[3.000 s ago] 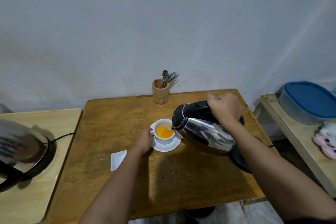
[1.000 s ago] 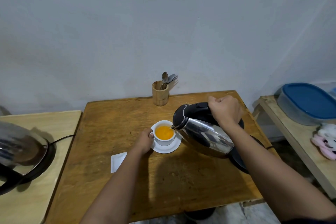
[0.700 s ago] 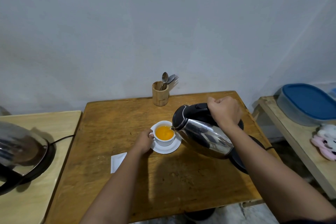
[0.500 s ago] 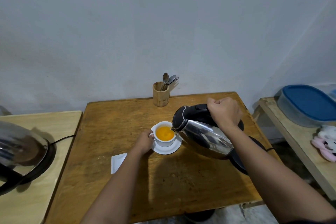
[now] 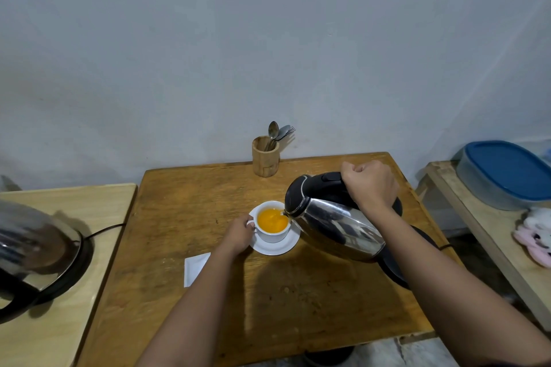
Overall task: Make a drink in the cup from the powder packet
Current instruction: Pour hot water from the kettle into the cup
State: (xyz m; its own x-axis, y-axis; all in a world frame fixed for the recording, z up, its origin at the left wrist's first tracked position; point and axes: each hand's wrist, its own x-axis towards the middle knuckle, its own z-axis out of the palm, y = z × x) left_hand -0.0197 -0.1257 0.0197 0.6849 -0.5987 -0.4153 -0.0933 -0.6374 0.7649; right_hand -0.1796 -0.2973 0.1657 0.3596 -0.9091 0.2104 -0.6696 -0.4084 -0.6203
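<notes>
A white cup [image 5: 273, 236] full of orange liquid stands on a white saucer [image 5: 280, 248] in the middle of the brown wooden table [image 5: 190, 217]. My left hand [image 5: 238, 234] grips the cup's handle on its left side. My right hand [image 5: 369, 186] is closed on the black handle of a steel kettle [image 5: 334, 222], which is tilted with its spout over the cup's right rim. A white powder packet [image 5: 195, 267] lies flat on the table left of my left forearm.
A wooden holder with spoons and a fork [image 5: 266, 155] stands at the table's back edge. The black kettle base [image 5: 396, 262] sits under my right arm. Another kettle [image 5: 32, 250] is on the pale table at left. A blue-lidded container [image 5: 504, 173] rests on the bench at right.
The orange liquid in the cup has risen since three seconds ago. Kettle and both hands have hardly moved.
</notes>
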